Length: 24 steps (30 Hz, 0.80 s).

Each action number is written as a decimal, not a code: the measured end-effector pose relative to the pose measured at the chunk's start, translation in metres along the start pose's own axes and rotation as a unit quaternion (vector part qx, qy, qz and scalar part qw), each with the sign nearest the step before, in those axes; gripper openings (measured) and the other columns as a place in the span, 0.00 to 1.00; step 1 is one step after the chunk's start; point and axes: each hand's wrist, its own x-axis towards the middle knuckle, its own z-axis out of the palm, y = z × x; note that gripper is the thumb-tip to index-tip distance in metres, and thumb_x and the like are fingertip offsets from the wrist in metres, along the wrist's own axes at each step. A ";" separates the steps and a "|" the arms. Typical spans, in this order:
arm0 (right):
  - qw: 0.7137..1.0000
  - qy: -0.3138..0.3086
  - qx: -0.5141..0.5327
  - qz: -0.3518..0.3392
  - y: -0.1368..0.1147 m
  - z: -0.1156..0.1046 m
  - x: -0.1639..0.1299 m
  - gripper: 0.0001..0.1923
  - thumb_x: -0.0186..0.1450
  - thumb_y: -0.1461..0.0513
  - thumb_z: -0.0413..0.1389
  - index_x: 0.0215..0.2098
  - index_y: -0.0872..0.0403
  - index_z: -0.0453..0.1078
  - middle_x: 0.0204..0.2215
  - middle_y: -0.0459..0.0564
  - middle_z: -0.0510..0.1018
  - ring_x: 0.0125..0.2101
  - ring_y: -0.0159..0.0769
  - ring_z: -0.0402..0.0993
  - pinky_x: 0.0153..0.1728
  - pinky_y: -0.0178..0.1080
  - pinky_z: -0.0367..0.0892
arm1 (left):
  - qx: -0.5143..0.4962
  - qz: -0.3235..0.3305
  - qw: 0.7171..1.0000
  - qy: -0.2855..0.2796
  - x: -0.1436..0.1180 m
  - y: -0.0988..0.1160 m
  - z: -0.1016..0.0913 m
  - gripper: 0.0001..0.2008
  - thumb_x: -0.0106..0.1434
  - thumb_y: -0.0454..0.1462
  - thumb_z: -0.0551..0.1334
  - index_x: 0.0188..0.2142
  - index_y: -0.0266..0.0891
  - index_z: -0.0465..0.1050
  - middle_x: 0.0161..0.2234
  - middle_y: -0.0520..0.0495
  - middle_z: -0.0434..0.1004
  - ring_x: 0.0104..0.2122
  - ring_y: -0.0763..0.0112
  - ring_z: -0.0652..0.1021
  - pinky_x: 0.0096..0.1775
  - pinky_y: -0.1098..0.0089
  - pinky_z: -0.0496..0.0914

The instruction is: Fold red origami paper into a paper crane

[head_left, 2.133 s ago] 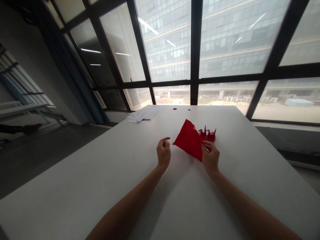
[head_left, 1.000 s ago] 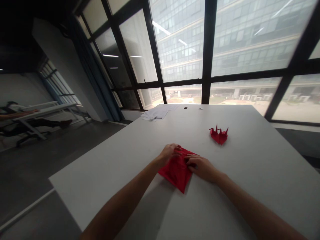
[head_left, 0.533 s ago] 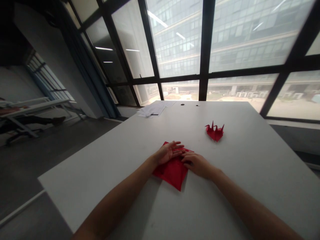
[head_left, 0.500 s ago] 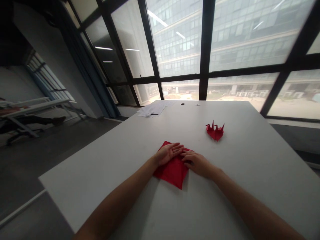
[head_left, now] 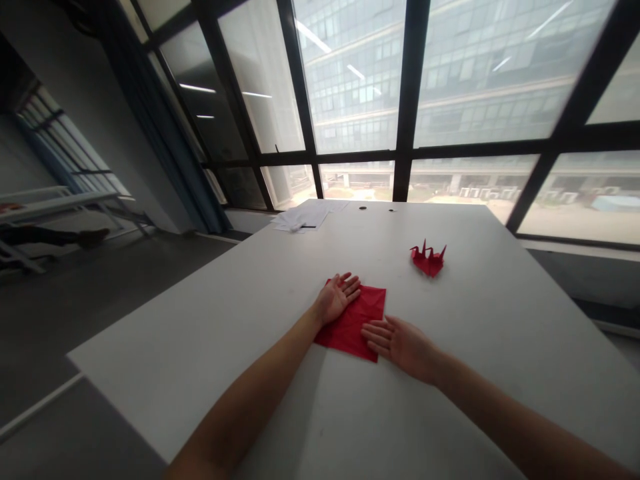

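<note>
A creased square of red paper [head_left: 359,317] lies flat on the white table [head_left: 480,320]. My left hand [head_left: 336,298] rests flat on the sheet's upper left corner with fingers spread. My right hand [head_left: 401,341] lies flat at the lower right corner, its fingertips on the paper's edge. Neither hand grips anything. A folded red paper crane [head_left: 427,257] stands on the table beyond the sheet, to the right and apart from both hands.
A stack of white papers with a dark pen [head_left: 303,218] lies at the table's far left corner. Two small dark round things [head_left: 363,208] sit near the far edge. Large dark-framed windows rise behind. A bench [head_left: 60,207] stands at far left.
The red sheet was held up by my right hand, then laid down nearer me. Both hands, pressed together at its middle, have slid apart to opposite corners, flattening it.
</note>
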 end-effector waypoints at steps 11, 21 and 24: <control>0.987 0.094 0.056 -0.121 -0.024 0.043 0.043 0.16 0.72 0.55 0.44 0.38 0.57 0.68 0.39 0.59 0.79 0.41 0.37 0.79 0.48 0.40 0.74 | 0.008 0.009 1.000 0.010 0.002 -0.004 0.002 0.20 0.72 0.48 0.48 0.47 0.36 0.68 0.55 0.32 0.70 0.52 0.59 0.77 0.52 0.60 0.73; 0.984 0.093 0.024 -0.150 -0.001 0.025 0.062 0.13 0.72 0.54 0.44 0.45 0.53 0.65 0.51 0.59 0.75 0.52 0.38 0.75 0.53 0.43 0.72 | 0.007 0.218 0.961 0.173 0.002 0.028 0.000 0.12 0.73 0.38 0.50 0.51 0.42 0.66 0.55 0.42 0.71 0.49 0.74 0.77 0.53 0.71 0.70; 0.981 0.075 -0.013 -0.177 0.005 0.023 0.067 0.13 0.71 0.54 0.45 0.43 0.51 0.66 0.48 0.57 0.77 0.52 0.38 0.75 0.53 0.44 0.72 | 0.017 0.198 0.975 0.095 -0.005 -0.002 0.016 0.10 0.70 0.38 0.54 0.47 0.38 0.70 0.50 0.38 0.76 0.47 0.65 0.79 0.54 0.63 0.71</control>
